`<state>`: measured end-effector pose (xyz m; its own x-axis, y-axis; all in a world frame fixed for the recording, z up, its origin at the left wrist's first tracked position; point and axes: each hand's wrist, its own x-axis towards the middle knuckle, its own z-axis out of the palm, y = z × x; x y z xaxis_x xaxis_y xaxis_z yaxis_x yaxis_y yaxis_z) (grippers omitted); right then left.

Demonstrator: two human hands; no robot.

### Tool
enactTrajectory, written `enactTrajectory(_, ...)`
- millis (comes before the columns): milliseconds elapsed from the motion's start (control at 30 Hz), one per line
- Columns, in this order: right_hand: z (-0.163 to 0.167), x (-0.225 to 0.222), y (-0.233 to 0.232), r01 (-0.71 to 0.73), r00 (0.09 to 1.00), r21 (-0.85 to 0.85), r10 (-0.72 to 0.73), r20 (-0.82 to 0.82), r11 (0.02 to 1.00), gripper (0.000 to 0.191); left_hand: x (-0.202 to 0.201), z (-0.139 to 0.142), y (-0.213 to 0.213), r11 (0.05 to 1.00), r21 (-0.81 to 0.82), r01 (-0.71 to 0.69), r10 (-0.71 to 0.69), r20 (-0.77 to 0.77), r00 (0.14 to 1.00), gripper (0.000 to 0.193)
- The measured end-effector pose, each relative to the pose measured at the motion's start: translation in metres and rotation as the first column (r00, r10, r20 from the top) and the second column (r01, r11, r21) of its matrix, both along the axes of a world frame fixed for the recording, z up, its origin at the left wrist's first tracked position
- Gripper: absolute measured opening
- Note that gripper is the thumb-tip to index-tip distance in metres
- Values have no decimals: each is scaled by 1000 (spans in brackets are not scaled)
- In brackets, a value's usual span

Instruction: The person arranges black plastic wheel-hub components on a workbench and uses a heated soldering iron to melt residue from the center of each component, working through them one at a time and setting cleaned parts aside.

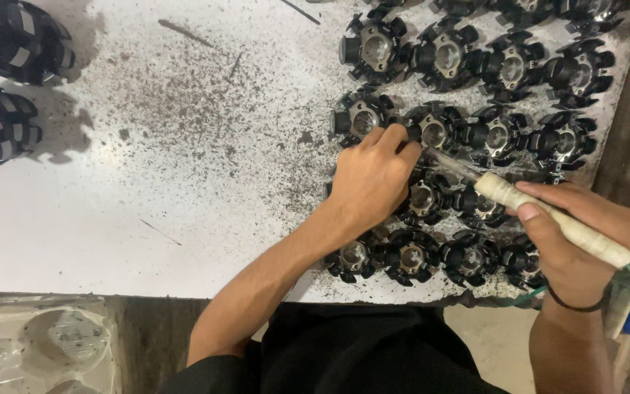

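Left hand pinched shut on a black motor part mid-grid | right hand gripped tape-wrapped soldering iron, tip at that part | grid lay on the worktable, right side.

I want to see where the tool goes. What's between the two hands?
The tool's thin metal shaft bridges the left hand and right hand, above black round parts; head view.

A workshop: rows of black metal parts on a grimy workbench.
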<state>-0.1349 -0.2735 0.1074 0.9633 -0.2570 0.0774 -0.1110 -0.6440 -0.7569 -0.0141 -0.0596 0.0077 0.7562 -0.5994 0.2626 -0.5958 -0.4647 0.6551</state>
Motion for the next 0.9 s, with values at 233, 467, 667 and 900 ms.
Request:
enactTrajectory(233,25,23,9,-60,996,-84,54,-70,995,19,0,-6,-8,999,-31,-18,18,0,1000,22)
enactTrajectory(467,35,36,15,-88,994,-136,79,-71,987,16,2,-7,-13,994,-97,-40,38,-26,999,18)
enactTrajectory(667,20,27,-12,21,998,222,-35,59,975,13,12,56,15,992,96,78,-66,-126,990,23)
enactTrajectory(900,-62,33,-44,30,955,557,-189,229,830,13,86,112,5,933,-357,-45,169,324,931,29)
